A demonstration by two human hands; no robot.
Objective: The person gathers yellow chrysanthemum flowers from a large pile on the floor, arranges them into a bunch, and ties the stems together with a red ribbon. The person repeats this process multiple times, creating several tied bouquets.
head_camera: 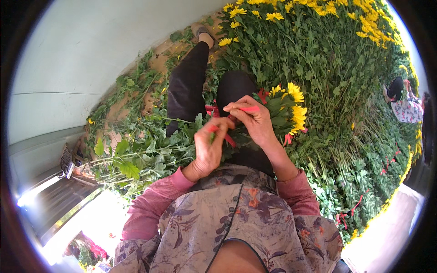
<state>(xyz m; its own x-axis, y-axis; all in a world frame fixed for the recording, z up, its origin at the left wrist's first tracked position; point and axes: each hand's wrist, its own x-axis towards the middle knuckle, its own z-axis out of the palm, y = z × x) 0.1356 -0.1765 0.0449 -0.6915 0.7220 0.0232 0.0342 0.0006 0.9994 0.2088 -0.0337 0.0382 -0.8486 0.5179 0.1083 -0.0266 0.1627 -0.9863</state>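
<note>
Across my lap lies a bunch of yellow chrysanthemums (297, 116), its blooms to the right and its leafy stems reaching left. My right hand (254, 119) is above the bunch near the blooms, a strip of red ribbon (250, 109) pinched between thumb and fingers. Close by on the left, my left hand (211, 143) is somewhat blurred, with red ribbon at its fingers as well. More red ribbon shows under and between both hands, around the stems. Whether a knot is there cannot be told.
A large heap of cut yellow chrysanthemums (307, 58) fills the right and far side. Loose leafy stems (136, 82) litter the ground at left beside a pale wall (78, 58). Another person (404, 100) is among the flowers at far right. Red ribbons (356, 204) lie on greenery at lower right.
</note>
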